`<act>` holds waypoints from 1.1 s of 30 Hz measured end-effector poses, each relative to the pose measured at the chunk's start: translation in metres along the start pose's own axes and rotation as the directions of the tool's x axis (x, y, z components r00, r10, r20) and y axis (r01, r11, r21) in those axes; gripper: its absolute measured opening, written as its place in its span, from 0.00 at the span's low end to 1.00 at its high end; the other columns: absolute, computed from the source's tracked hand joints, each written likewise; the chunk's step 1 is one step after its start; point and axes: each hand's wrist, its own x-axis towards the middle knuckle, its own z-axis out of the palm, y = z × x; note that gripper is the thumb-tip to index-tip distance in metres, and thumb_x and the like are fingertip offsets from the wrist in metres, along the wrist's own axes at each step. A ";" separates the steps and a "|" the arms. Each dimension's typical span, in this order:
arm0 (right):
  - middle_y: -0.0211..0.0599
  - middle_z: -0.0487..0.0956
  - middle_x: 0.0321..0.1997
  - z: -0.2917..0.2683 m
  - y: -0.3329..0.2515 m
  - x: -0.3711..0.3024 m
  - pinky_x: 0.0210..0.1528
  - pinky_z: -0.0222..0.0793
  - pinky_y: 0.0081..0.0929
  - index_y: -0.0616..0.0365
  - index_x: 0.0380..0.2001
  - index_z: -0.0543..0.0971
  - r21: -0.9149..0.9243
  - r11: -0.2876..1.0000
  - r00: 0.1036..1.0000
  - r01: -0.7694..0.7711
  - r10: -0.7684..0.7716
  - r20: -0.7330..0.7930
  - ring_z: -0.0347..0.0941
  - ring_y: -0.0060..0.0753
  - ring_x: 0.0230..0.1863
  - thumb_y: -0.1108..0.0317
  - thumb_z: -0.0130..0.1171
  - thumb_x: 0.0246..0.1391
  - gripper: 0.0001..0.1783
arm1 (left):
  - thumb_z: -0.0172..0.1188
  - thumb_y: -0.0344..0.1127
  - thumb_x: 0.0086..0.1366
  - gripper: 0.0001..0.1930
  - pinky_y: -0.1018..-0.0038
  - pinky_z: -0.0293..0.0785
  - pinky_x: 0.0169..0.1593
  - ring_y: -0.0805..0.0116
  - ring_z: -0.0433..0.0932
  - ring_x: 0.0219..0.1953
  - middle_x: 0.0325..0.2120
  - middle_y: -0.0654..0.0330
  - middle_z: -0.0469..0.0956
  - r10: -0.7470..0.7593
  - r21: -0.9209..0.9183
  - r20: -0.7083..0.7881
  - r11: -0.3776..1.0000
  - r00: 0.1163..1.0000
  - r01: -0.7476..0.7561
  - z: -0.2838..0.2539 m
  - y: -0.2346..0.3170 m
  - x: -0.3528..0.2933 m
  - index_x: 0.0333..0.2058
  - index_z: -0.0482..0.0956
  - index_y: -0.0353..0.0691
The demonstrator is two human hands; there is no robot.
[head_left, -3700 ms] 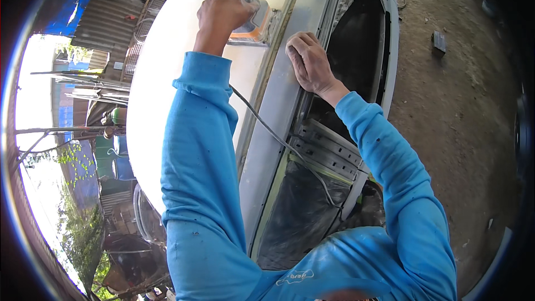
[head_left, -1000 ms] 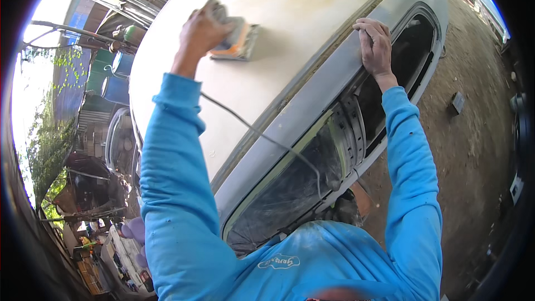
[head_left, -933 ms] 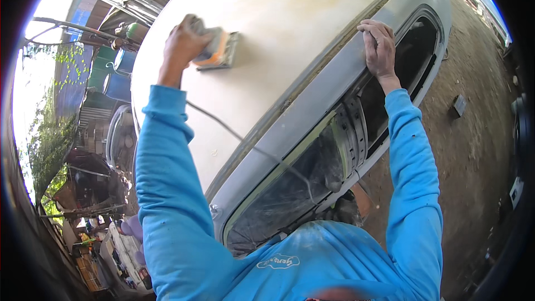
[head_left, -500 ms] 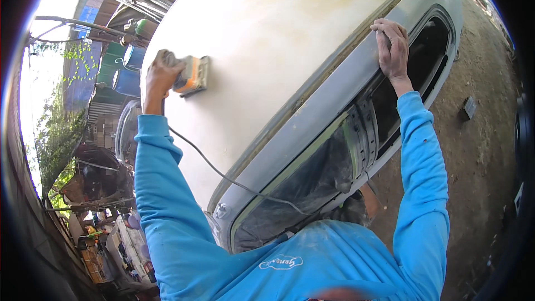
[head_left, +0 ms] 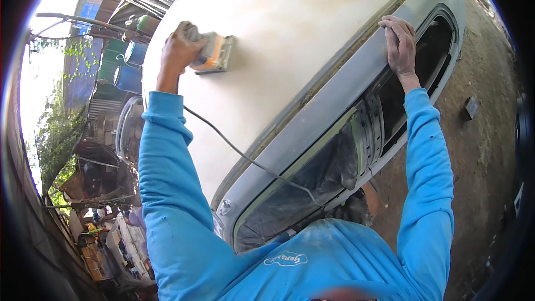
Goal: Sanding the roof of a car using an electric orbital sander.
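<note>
Since half a second ago: power sander shifted up and rightward over the cream roof, away from the left edge; left hand travelled with it. Reverses the previous down-left drift, so I judge this a back-and-forth pass. Right hand unchanged, on the grey side rail.

Left grip: fingers wrapped round the sander's rear body; orange-banded part and pad project rightward beyond the hand. Pad appears on the roof. Cable trails from near the wrist. Right fingers bent together; clasping or merely resting, cannot tell.
</note>
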 end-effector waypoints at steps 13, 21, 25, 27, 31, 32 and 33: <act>0.34 0.84 0.48 0.001 0.001 0.000 0.62 0.64 0.33 0.54 0.38 0.84 0.021 1.000 1.000 -0.011 0.011 -0.001 0.75 0.40 0.53 0.65 0.52 0.65 0.12 | 0.69 0.54 0.54 0.38 0.58 0.80 0.55 0.49 0.80 0.53 0.52 0.48 0.78 0.103 -0.011 -0.060 0.995 0.993 -0.104 0.007 0.022 -0.015 0.63 0.70 0.49; 0.34 0.84 0.48 -0.001 0.003 0.000 0.62 0.64 0.33 0.55 0.40 0.84 0.001 0.999 0.999 0.037 -0.037 0.031 0.74 0.40 0.54 0.67 0.51 0.66 0.12 | 0.71 0.52 0.54 0.34 0.59 0.80 0.53 0.53 0.82 0.49 0.47 0.54 0.80 0.385 -0.109 -0.089 0.913 0.918 -0.394 0.001 0.124 -0.092 0.58 0.75 0.47; 0.34 0.84 0.48 0.000 0.003 -0.001 0.62 0.63 0.33 0.55 0.40 0.84 -0.002 1.000 1.000 0.024 -0.024 0.019 0.74 0.40 0.54 0.67 0.51 0.66 0.11 | 0.72 0.49 0.53 0.35 0.59 0.78 0.55 0.50 0.81 0.51 0.48 0.48 0.80 0.305 -0.115 -0.116 0.941 0.945 -0.318 0.005 0.068 -0.070 0.59 0.75 0.44; 0.34 0.84 0.48 0.000 0.003 -0.001 0.62 0.63 0.33 0.55 0.40 0.84 0.003 1.000 0.999 0.031 -0.031 0.029 0.74 0.40 0.54 0.67 0.51 0.66 0.11 | 0.71 0.51 0.53 0.35 0.58 0.78 0.56 0.48 0.81 0.52 0.49 0.47 0.80 0.193 -0.086 -0.103 0.976 0.976 -0.202 0.005 0.022 -0.050 0.58 0.74 0.45; 0.33 0.84 0.48 0.000 0.004 -0.001 0.63 0.63 0.33 0.54 0.40 0.84 0.013 1.000 1.000 0.014 -0.015 0.024 0.74 0.40 0.54 0.67 0.51 0.66 0.11 | 0.69 0.54 0.53 0.37 0.57 0.76 0.58 0.48 0.80 0.55 0.51 0.44 0.80 -0.094 -0.015 -0.013 0.995 0.995 0.094 -0.005 -0.072 -0.037 0.59 0.73 0.45; 0.33 0.84 0.48 0.001 0.004 -0.001 0.63 0.63 0.33 0.54 0.40 0.84 0.017 1.000 0.999 0.026 -0.026 0.025 0.74 0.40 0.54 0.67 0.51 0.66 0.11 | 0.70 0.55 0.53 0.38 0.57 0.76 0.58 0.47 0.79 0.56 0.52 0.43 0.80 -0.211 -0.008 0.030 0.977 0.977 0.211 -0.007 -0.089 -0.038 0.60 0.73 0.45; 0.33 0.84 0.48 0.001 0.004 -0.002 0.63 0.63 0.33 0.54 0.40 0.84 0.013 1.000 1.000 0.019 -0.019 0.020 0.74 0.40 0.54 0.67 0.51 0.66 0.11 | 0.70 0.55 0.53 0.38 0.57 0.76 0.58 0.47 0.79 0.56 0.52 0.43 0.80 -0.205 -0.001 0.018 0.979 0.979 0.205 -0.008 -0.103 -0.039 0.60 0.73 0.45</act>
